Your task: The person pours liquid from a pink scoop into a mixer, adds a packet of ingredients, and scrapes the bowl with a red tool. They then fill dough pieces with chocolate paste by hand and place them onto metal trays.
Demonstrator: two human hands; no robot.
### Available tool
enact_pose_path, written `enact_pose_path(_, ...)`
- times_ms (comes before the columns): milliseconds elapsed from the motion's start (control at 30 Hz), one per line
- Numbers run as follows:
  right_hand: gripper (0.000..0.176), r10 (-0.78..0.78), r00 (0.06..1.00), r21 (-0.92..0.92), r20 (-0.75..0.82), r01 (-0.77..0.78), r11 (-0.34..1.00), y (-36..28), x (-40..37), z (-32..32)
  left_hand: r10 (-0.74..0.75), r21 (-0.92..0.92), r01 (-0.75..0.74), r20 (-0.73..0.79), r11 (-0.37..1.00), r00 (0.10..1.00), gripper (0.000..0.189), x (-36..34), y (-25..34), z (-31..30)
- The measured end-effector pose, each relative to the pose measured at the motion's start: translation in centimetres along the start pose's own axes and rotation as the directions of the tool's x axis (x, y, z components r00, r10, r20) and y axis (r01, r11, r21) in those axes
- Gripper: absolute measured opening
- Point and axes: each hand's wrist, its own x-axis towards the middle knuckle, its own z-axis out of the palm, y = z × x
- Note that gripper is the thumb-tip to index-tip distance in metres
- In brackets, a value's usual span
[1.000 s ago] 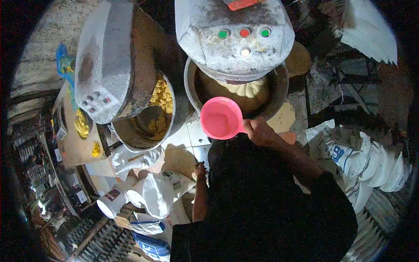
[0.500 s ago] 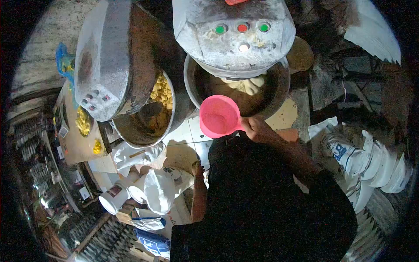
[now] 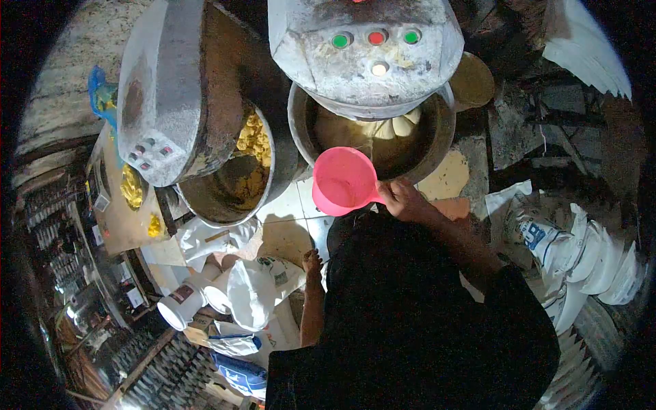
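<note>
My right hand (image 3: 403,200) is closed around the handle of a pink plastic dipper (image 3: 344,181). The dipper is held over the front rim of a metal mixer bowl (image 3: 443,140), its open mouth facing up. Inside that bowl lies pale, folded dough (image 3: 396,127), partly hidden by the mixer head (image 3: 369,65). Low beside my body hangs my left hand (image 3: 312,261), its fingers loosely bent and apart, with nothing visible in them. It is close to white sacks and tubs.
At left stands a second mixer (image 3: 160,89), its bowl (image 3: 268,184) holding yellow crumbly dough (image 3: 253,142). White buckets (image 3: 181,306) and an open white sack (image 3: 251,294) crowd the lower left. More white sacks (image 3: 547,239) lie at right. A board (image 3: 113,212) carries yellow pieces.
The dough in the bowl before me has turned, its bright folds now farther right. My left hand has shifted slightly forward. My right hand holds the dipper at nearly the same place.
</note>
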Motion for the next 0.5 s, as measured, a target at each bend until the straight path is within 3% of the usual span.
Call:
enact_pose_path(67, 0.02, 0.014, 0.999, -0.022, 0.039, -0.013, 1.0, -0.2, 0.1, -0.4, 0.075, 0.089, -0.066, -0.098, 0.994, 0.992, 0.021, -1.4, 0.2, 1.2)
enact_pose_path(167, 0.024, -0.051, 0.998, -0.109, 0.024, 0.053, 0.993, -0.5, 0.0, -0.8, 0.202, -0.216, -0.167, 0.15, 0.962, 0.968, 0.02, -2.2, 0.1, 0.7)
enact_pose_path(233, 0.027, -0.065, 0.998, -0.062, 0.022, 0.066, 0.996, 0.1, -0.4, -0.2, 0.188, -0.124, -0.182, 0.035, 0.975, 0.982, 0.022, -2.3, 0.0, 1.6)
enact_pose_path(267, 0.028, -0.096, 0.995, -0.123, 0.014, 0.097, 0.988, 0.1, -0.5, -0.3, 0.183, -0.077, -0.184, -0.023, 0.98, 0.983, 0.023, -2.5, 0.0, 2.0)
enact_pose_path(333, 0.03, -0.16, 0.987, -0.243, 0.004, 0.156, 0.957, -0.1, -0.6, -0.6, 0.159, -0.088, -0.155, 0.046, 0.984, 0.986, 0.024, -2.2, 0.3, 1.9)
enact_pose_path(433, 0.03, -0.183, 0.983, -0.218, -0.005, 0.178, 0.96, -0.2, -0.2, -0.8, 0.169, 0.047, -0.17, 0.029, 0.984, 0.985, 0.026, -1.8, 0.3, 2.0)
enact_pose_path(500, 0.03, -0.097, 0.995, -0.079, 0.024, 0.099, 0.992, 0.0, -0.4, -0.5, 0.194, 0.079, -0.196, 0.03, 0.977, 0.981, 0.026, -2.6, 0.7, 2.5)
